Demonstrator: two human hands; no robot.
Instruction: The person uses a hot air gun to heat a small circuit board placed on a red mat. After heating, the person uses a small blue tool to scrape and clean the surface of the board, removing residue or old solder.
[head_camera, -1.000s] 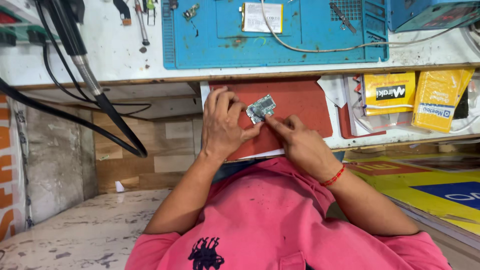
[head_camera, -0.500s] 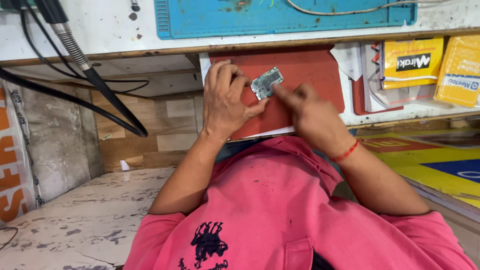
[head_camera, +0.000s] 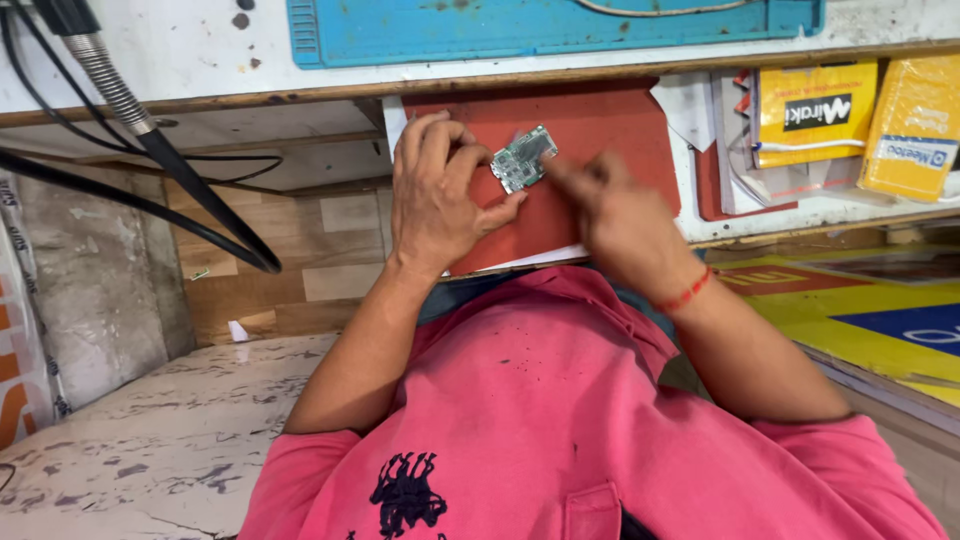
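A small green and silver circuit board (head_camera: 522, 158) lies on a red pad (head_camera: 600, 125) in a pulled-out drawer under the bench top. My left hand (head_camera: 438, 195) grips the board's left edge between thumb and fingers. Just right of the board is my right hand (head_camera: 620, 222), blurred, with its fingertips at the board's right edge. Whether it holds a tool is unclear. A red thread is tied around my right wrist.
A blue work mat (head_camera: 540, 25) lies on the white bench top above. Yellow packets (head_camera: 815, 110) stand in the drawer at right. A black hose with a metal spring sleeve (head_camera: 150, 135) hangs at left. My pink shirt fills the foreground.
The camera has tilted down, so the bench top has slid up out of view. My right hand has shifted slightly at the board's right edge; my left hand still grips the board.
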